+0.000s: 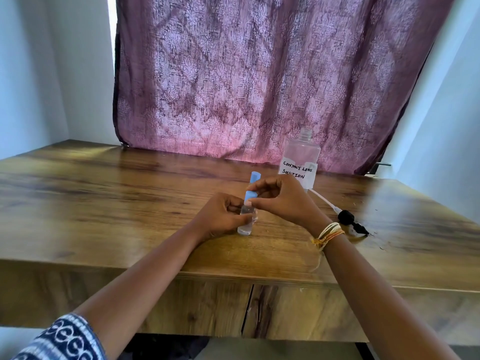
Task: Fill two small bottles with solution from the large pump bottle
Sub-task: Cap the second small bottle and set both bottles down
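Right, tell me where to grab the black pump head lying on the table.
Grip the pump head across its round black collar, coming from above. It lies on its side on the table, with the dip tube trailing toward the large bottle and the thin nozzle pointing away.

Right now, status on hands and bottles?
Left hand grips small bottle upright on table. Right hand on its blue cap. Second bottle's cap behind. Large bottle open, pump lying beside. Nothing blocking.
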Demonstrator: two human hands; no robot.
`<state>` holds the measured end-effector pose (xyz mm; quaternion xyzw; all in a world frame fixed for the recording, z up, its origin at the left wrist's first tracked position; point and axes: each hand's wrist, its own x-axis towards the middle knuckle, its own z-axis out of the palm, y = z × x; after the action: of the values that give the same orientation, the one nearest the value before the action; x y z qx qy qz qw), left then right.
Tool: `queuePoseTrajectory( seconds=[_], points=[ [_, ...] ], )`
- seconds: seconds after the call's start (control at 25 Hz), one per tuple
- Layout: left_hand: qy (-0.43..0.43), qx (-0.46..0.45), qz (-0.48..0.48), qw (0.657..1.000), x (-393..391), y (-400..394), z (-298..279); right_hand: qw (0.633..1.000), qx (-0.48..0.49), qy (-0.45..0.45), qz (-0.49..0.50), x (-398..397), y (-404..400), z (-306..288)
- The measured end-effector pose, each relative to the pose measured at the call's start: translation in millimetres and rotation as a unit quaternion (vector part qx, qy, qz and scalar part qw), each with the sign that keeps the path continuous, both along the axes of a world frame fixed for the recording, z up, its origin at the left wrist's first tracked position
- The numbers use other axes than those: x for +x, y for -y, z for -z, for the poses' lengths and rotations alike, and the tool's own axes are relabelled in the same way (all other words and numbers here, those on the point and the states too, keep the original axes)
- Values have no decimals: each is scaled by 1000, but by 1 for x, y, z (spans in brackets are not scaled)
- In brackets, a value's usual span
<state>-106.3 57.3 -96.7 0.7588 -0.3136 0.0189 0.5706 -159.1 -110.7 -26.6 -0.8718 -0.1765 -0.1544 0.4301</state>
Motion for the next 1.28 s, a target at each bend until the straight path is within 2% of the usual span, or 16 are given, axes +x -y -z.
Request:
queuePoseTrajectory(
  seconds=[0.16,0.2,0.28,0.36,0.44,0.64,0.84,1.04,1.08,1.2,1.28],
  points=[
    [27,-4,1,1000,4,0,3,978,-134,58,146,2,-15,4],
    [34,-3,3,999,5,0,4,984,-121,34,130,4,-16,6],
    [22,-5,0,1000,4,0,3,998,21,-61,0,4,-14,6],
    [-4,-11,2,1000,4,1,2,979,132,-117,-103,2,-5,3],
    [-9,-10,6,1000,4,1,2,981,115,-114,-107,-1,4,-2],
    [-15,-19,11,1000,6,1,4,997,57,-49,-22,-1,5,1],
    [-24,-21,16,999,4,1,3,985,94,-100,-100,0,3,3],
    [-8,-16,12,1000,6,2,5,997,66,-19,25,3,-3,11],
    [-6,-18,10,1000,7,2,5,997,75,-23,23,4,-2,12],
    [-6,-12,7,1000,6,2,3,989,105,-80,-66,3,-1,12],
    [-6,-6,10,1000,5,1,2,991,92,-71,-67,4,-1,13]
  ],
)
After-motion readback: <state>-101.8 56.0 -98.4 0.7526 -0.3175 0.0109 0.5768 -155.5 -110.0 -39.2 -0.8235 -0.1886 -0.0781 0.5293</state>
